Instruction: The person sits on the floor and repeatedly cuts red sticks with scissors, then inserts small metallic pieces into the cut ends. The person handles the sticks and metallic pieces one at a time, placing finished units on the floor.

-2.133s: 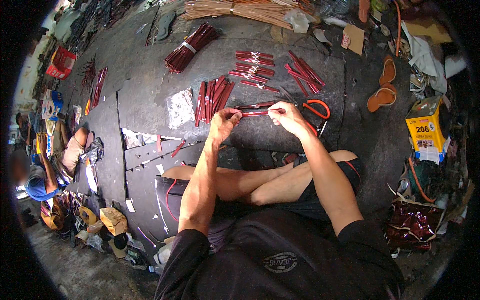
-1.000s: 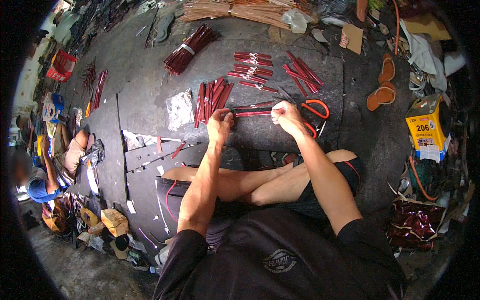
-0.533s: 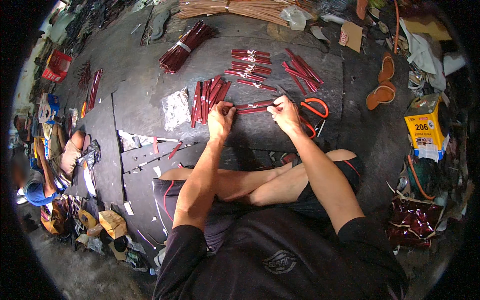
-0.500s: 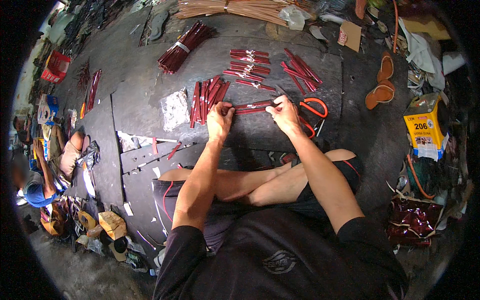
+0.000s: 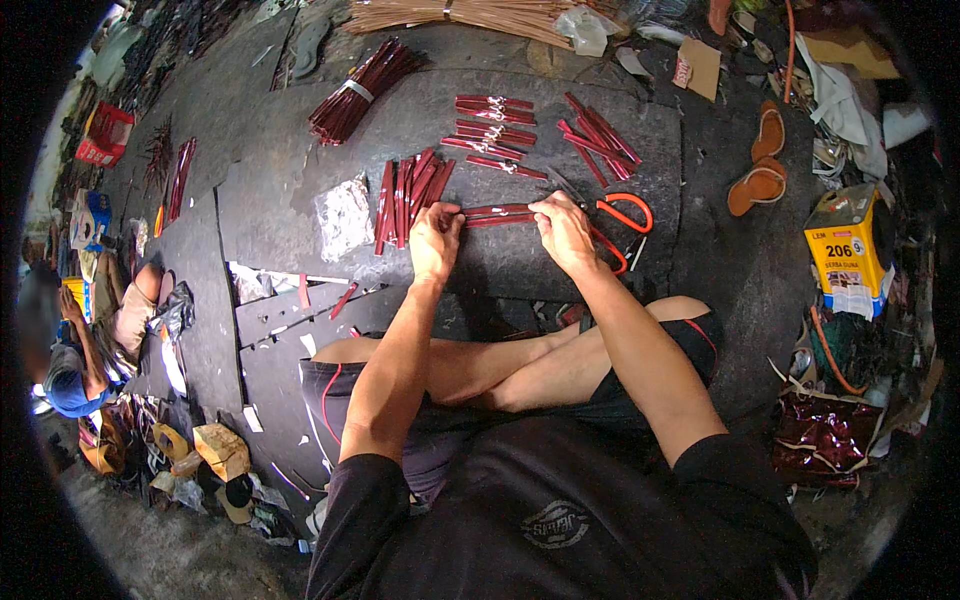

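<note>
Stretched level between my hands is a shiny dark red strap. My left hand pinches its left end, and my right hand grips the other end with thumb and fingers. Close to my left hand lies a fanned pile of red straps. Beyond the held strap is a stack of red straps with silvery buckles. Several loose red straps lie to its right. Scissors with orange handles rest just right of my right hand, partly hidden by it.
A clear plastic bag with small silvery pieces lies left of the pile. Farther off are a banded red bundle and tan sticks. Tan sandals and a yellow can stand right. Another person sits far left.
My right hand has shifted slightly left along the strap, closer to my left hand. The whole view has moved a little; the piles lie as before.
</note>
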Available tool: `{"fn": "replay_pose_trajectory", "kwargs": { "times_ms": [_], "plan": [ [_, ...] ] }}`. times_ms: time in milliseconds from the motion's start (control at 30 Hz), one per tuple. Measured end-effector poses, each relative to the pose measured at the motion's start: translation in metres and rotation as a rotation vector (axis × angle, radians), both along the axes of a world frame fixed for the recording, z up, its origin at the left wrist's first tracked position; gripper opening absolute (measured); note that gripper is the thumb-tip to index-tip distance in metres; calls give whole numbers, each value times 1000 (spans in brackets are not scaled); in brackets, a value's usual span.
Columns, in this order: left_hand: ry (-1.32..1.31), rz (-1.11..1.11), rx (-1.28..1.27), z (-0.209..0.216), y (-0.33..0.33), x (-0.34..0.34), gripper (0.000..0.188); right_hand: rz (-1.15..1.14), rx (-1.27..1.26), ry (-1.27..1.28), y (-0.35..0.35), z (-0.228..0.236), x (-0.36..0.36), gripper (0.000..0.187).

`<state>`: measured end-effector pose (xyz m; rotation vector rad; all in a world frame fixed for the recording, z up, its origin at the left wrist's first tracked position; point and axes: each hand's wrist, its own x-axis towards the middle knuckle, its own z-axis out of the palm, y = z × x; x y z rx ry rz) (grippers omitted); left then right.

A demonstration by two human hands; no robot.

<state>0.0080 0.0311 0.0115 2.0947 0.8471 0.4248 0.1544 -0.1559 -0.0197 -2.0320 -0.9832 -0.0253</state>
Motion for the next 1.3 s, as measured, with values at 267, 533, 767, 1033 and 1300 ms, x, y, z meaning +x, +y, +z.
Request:
{"fn": "replay_pose_trajectory", "kwargs": {
  "times_ms": [267, 533, 767, 1033, 1300],
  "plan": [
    [-145, -27, 81, -13, 0, -7, 15, 47, 72, 346, 1, -32, 2, 19],
    [-41, -110, 224, -2, -14, -6, 21, 28, -241, 42, 0, 10, -11, 13],
    [412, -365, 623, -13, -57, -9, 63, 15, -448, -48, 1, 27, -17, 20],
    [385, -322, 598, -13, -71, -11, 79, 45, -456, -161, 1, 31, -17, 23],
    [372, -310, 512, -6, -71, -11, 82, 68, -444, -93, -1, 39, -19, 23]
  ]
}}
